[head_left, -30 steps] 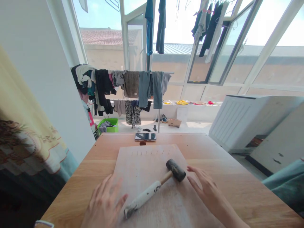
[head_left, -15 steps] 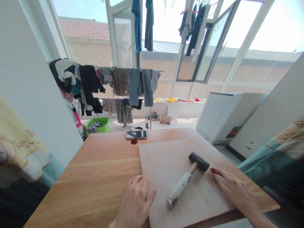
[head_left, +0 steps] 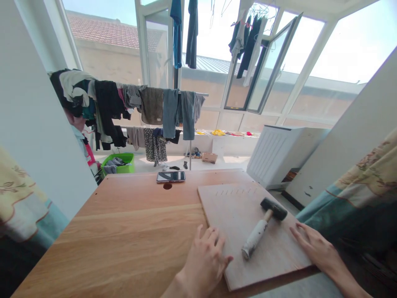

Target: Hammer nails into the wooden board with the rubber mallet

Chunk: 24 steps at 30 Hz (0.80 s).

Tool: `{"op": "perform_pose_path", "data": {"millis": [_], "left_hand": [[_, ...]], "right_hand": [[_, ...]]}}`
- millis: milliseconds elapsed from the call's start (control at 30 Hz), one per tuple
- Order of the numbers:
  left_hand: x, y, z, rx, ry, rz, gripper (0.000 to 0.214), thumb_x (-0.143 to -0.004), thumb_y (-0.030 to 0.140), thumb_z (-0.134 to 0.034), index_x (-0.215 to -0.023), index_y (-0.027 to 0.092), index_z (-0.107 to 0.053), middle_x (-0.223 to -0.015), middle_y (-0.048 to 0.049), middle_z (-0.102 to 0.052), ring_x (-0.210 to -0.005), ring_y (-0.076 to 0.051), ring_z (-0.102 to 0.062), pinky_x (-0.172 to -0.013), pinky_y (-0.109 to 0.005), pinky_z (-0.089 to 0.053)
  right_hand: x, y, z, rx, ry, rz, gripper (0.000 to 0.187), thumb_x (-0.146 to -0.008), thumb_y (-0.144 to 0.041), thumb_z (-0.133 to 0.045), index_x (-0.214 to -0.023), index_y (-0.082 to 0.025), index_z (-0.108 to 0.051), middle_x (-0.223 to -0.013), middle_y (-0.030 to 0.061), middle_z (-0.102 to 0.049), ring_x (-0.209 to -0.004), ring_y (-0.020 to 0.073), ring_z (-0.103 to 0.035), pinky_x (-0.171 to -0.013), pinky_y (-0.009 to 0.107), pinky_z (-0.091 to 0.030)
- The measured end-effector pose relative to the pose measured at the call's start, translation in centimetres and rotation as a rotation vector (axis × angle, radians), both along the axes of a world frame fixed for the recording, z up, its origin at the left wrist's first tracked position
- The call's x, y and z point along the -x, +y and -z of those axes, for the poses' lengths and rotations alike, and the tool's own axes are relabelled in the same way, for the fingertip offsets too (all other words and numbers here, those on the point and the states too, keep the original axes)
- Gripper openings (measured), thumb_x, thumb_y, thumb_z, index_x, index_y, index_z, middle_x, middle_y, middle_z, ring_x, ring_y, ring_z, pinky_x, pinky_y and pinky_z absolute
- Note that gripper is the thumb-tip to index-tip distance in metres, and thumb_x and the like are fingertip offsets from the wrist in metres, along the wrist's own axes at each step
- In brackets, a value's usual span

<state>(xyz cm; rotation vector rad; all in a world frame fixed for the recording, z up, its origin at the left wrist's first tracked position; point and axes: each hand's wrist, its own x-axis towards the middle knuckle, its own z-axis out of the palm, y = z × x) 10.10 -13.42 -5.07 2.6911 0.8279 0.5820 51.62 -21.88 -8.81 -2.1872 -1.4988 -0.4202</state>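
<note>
A pale plywood board [head_left: 235,215] lies on the right part of a wooden table [head_left: 130,231], its right edge past the table's edge. A row of small nails stands near the board's far edge. A mallet [head_left: 262,227] with a black head and a white paint-stained handle rests on the board. My left hand [head_left: 204,263] lies flat and open on the board's near left corner. My right hand [head_left: 316,248] lies flat and open on the board's near right edge, just right of the mallet.
A phone [head_left: 170,176] lies at the table's far edge beside a round hole. Beyond stand a clothes rack [head_left: 139,107] with hung laundry, a green basket [head_left: 119,162], a white cabinet [head_left: 279,153] and open windows. Patterned curtains hang left and right.
The board, with the mallet on it, has slid to the right across the table under both hands. The view has shifted with it.
</note>
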Motion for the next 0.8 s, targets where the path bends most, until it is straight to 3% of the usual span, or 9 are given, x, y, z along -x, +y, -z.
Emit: {"op": "perform_pose_path", "data": {"millis": [100,167,333,467,600,700,800], "left_hand": [[0.6,0.1,-0.1,-0.025,0.007,-0.013,0.049,-0.100,0.052,-0.040,-0.134,0.020,-0.053,-0.133,-0.0113,-0.062,-0.129,-0.027,-0.052,-0.113,-0.052,-0.033],[1.8,0.1,-0.2,-0.061,0.025,-0.037,0.047,-0.099,0.051,-0.044,-0.133,0.020,-0.054,-0.131,-0.0112,-0.063,-0.125,-0.028,-0.055,-0.112,-0.051,-0.034],[8.7,-0.2,-0.1,-0.149,0.058,-0.140,0.034,-0.096,0.042,-0.055,-0.123,0.022,-0.061,-0.117,-0.0078,-0.069,-0.110,-0.026,-0.063,-0.101,-0.042,-0.045],[15.8,-0.2,-0.3,-0.165,0.055,-0.286,0.024,-0.095,0.035,-0.055,-0.115,0.028,-0.066,-0.105,-0.0029,-0.072,-0.098,-0.023,-0.066,-0.085,-0.034,-0.051],[19.3,2.2,-1.6,-0.018,0.009,-0.424,0.022,-0.095,0.037,-0.053,-0.108,0.029,-0.069,-0.095,-0.0016,-0.071,-0.089,-0.020,-0.067,-0.081,-0.031,-0.052],[18.9,6.2,-2.8,0.087,-0.111,-0.497,0.027,-0.094,0.037,-0.051,-0.112,0.024,-0.068,-0.092,-0.0025,-0.068,-0.079,-0.018,-0.065,-0.076,-0.029,-0.052],[17.4,10.7,-3.1,0.125,-0.227,-0.485,0.030,-0.087,0.035,-0.057,-0.111,0.019,-0.067,-0.100,-0.0050,-0.069,-0.074,-0.016,-0.063,-0.075,-0.029,-0.053]], "right_hand": [[0.9,0.3,-0.7,0.075,0.173,0.144,0.055,-0.078,-0.061,-0.044,-0.100,-0.020,-0.074,-0.110,0.0166,-0.076,-0.104,0.0358,-0.071,-0.087,0.048,-0.059],[2.0,0.2,-1.0,0.074,0.214,0.155,0.056,-0.079,-0.063,-0.045,-0.105,-0.021,-0.072,-0.113,0.0155,-0.075,-0.105,0.0354,-0.071,-0.090,0.049,-0.058],[7.2,-0.9,-0.5,0.069,0.166,-0.189,0.047,-0.081,-0.061,-0.049,-0.102,-0.027,-0.073,-0.116,0.0119,-0.075,-0.110,0.0339,-0.069,-0.093,0.047,-0.057],[11.8,-0.5,-1.0,0.060,0.153,-0.303,0.041,-0.088,-0.055,-0.053,-0.116,-0.029,-0.067,-0.112,0.0090,-0.075,-0.102,0.0300,-0.071,-0.091,0.044,-0.059],[15.4,3.9,-4.3,-0.033,0.152,-0.373,0.032,-0.091,-0.046,-0.051,-0.112,-0.029,-0.067,-0.116,0.0086,-0.071,-0.104,0.0282,-0.069,-0.091,0.042,-0.057],[18.1,9.6,-6.8,0.039,0.230,-0.501,0.029,-0.093,-0.040,-0.048,-0.106,-0.025,-0.069,-0.099,0.0086,-0.072,-0.080,0.0231,-0.071,-0.074,0.036,-0.058],[21.0,15.3,-7.6,0.147,0.234,-0.659,0.027,-0.090,-0.031,-0.054,-0.110,-0.021,-0.069,-0.101,0.0086,-0.070,-0.080,0.0208,-0.069,-0.079,0.036,-0.055]]}}
